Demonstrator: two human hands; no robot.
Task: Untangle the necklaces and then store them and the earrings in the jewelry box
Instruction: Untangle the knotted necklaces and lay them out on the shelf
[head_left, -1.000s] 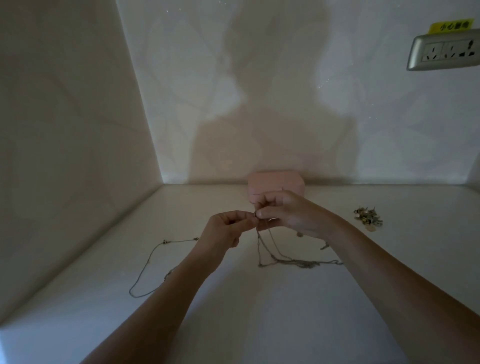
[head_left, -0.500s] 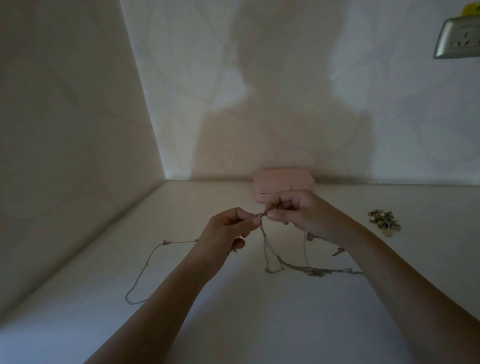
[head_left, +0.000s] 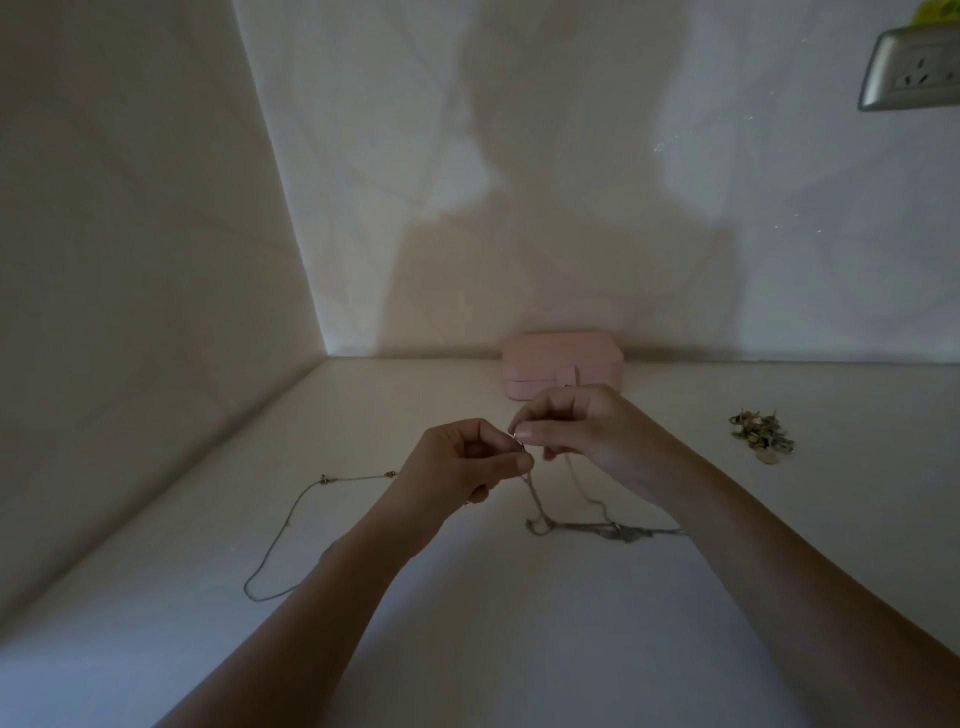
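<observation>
Your left hand (head_left: 467, 462) and right hand (head_left: 576, 431) met fingertip to fingertip, fingers curled, both pinching the top strand of the tangled necklaces (head_left: 613, 530). The knot lay on the counter (head_left: 519, 649) below them. Separate necklace (head_left: 291, 525) lay left, earrings (head_left: 761, 434) right, closed pink jewelry box (head_left: 561, 364) behind.
</observation>
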